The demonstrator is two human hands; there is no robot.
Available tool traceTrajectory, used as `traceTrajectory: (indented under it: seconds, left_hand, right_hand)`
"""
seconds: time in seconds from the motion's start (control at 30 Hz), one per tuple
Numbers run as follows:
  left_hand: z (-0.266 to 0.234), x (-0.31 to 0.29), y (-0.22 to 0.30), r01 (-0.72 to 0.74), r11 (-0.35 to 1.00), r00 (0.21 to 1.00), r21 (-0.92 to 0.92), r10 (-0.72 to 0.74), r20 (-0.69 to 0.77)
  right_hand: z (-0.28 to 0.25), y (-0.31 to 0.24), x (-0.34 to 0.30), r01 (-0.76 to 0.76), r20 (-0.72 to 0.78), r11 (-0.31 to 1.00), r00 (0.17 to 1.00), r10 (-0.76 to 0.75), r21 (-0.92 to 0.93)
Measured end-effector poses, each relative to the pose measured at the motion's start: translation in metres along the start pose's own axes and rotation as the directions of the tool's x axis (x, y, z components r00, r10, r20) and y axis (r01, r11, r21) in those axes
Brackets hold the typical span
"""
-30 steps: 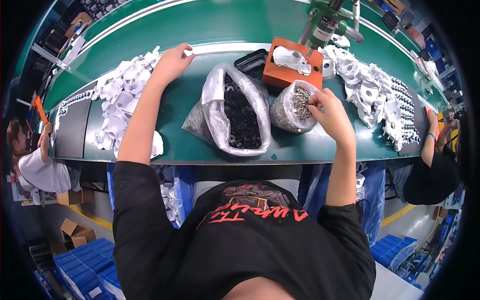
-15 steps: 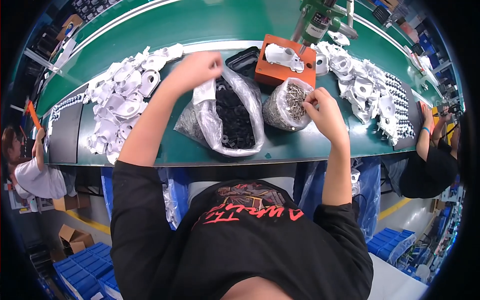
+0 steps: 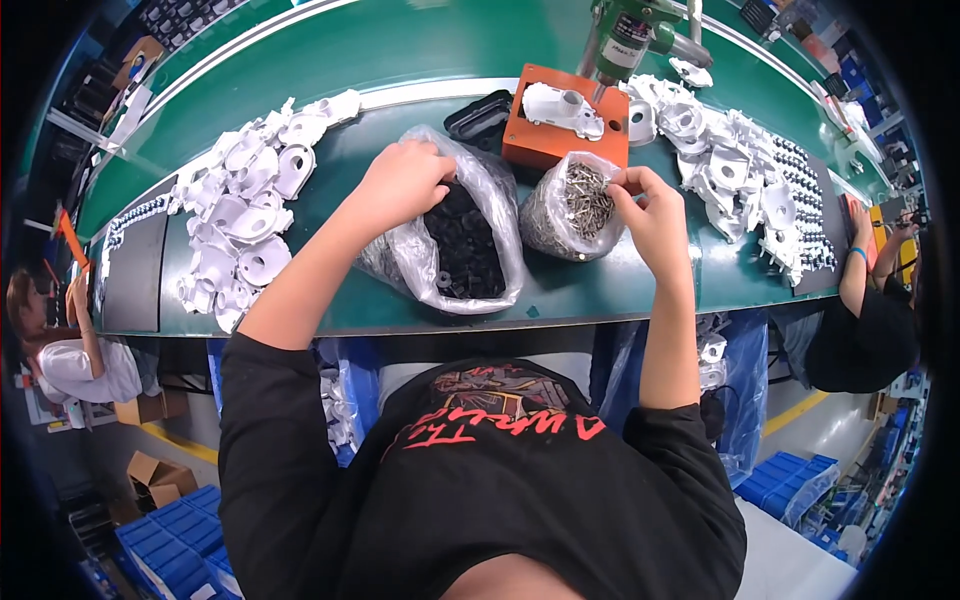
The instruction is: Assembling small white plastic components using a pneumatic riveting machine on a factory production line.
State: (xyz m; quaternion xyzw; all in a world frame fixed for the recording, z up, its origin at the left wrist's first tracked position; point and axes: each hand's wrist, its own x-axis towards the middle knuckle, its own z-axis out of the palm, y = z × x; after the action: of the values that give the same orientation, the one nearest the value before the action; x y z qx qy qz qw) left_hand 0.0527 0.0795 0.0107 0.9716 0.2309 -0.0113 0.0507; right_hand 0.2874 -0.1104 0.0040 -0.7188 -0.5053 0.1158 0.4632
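Note:
My left hand (image 3: 408, 180) is over the upper left rim of a clear plastic bag (image 3: 408, 262) of small black parts (image 3: 465, 245). Its fingers curl down at the edge of these parts, and whatever they grip is hidden. To the right, a smaller clear bag (image 3: 542, 218) stands open, full of thin metal pins or screws (image 3: 590, 205). At its right rim is my right hand (image 3: 655, 208), thumb and forefinger drawn together in a pinch. I cannot make out what is between them.
An orange fixture block (image 3: 530, 148) holds a white housing (image 3: 562, 112) below a green press (image 3: 625, 45). White parts are heaped left (image 3: 245, 190) and right (image 3: 725, 165). A black tray (image 3: 480, 118) lies behind the bags. Co-workers sit at both sides.
My left hand has come down from above the back of the black parts' bag to its upper left rim. The right hand stays at the pin bag, its fingers slightly raised.

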Motion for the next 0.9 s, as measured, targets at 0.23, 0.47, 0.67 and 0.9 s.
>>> traceTrajectory:
  seconds: [0.23, 0.47, 0.67, 0.9]
  left_hand:
    - [0.006, 0.003, -0.007, -0.054, 0.999, 0.998, -0.009, 0.054, -0.039]
    - [0.009, 0.0, 0.011, -0.066, 0.998, 0.992, 0.019, 0.068, -0.108]
    - [0.021, 0.006, 0.012, -0.11, 0.993, 0.982, 0.048, 0.116, -0.15]
    - [-0.016, 0.0, 0.007, 0.039, 0.865, 0.991, -0.5, -0.097, -0.09]
  right_hand:
    - [-0.005, 0.005, -0.004, -0.052, 0.031, 0.989, 0.998, 0.049, 0.136]
    - [-0.006, 0.008, -0.005, 0.004, 0.029, 0.988, 1.0, -0.009, 0.152]
    - [-0.007, 0.008, -0.006, -0.04, 0.041, 0.982, 0.999, 0.033, 0.186]
    - [-0.01, 0.013, -0.01, -0.096, 0.028, 0.932, 0.995, 0.092, 0.351]
